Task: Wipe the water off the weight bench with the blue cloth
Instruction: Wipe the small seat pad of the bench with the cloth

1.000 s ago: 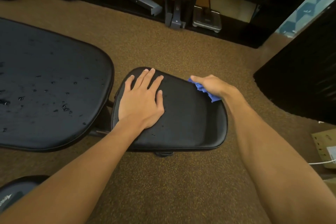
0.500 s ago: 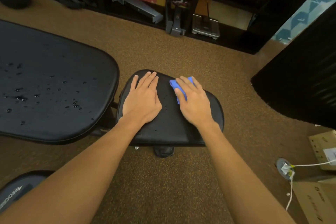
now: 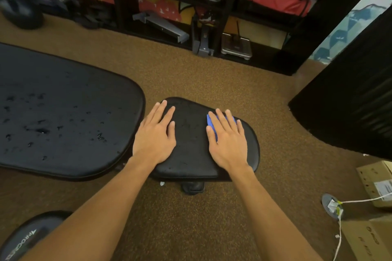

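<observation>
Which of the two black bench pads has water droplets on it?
The large pad at left, dotted with droplets; the small pad bearing the blue cloth shows hardly any.

The weight bench (image 3: 118, 95) showed two black, glossy cushions with rounded corners. The larger back pad (image 3: 63, 112) lay flat on the left, and beads of water (image 3: 40, 130) were scattered across it, thickest toward the middle and the near side. The smaller seat pad (image 3: 191, 150) sat just beside it on the right, with a narrow gap between them; only faint specks showed on its surface. The blue cloth (image 3: 211, 125) lay flattened on the far right part of the seat pad, pressed under the straight fingers of the right hand (image 3: 228, 144). Only a strip by the thumb and forefinger and a sliver near the fingertips could be seen.
</observation>
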{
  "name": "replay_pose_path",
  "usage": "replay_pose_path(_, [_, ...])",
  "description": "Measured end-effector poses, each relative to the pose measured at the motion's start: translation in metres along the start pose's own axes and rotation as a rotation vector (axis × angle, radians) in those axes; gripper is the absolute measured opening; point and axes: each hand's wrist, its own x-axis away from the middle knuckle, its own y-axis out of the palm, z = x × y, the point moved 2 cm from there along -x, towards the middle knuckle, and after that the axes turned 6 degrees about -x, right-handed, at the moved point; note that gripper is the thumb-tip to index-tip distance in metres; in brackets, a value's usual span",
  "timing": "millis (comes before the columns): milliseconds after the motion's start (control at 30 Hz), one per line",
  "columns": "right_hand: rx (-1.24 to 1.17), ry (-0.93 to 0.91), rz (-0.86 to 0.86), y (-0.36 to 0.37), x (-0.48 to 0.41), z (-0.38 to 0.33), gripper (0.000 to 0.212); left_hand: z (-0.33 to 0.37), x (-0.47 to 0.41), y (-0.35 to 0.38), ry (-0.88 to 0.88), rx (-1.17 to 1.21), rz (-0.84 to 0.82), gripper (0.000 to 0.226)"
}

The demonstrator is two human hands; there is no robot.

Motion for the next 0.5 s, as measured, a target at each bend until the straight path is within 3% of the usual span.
replay_pose_path(133, [-0.035, 0.13, -0.049, 0.008, -0.038, -0.021, 0.059, -0.002, -0.002, 0.003, -0.007, 0.002, 0.001, 0.056])
replay_pose_path(333, [0.002, -0.143, -0.151, -0.002, -0.015, -0.028, 0.063, -0.002, -0.003, 0.005, -0.008, -0.017, 0.004, 0.057])
replay_pose_path(500, [0.092, -0.072, -0.061, -0.008, -0.033, 0.006, 0.064, -0.004, -0.004, 0.006, -0.012, -0.005, 0.004, 0.058])
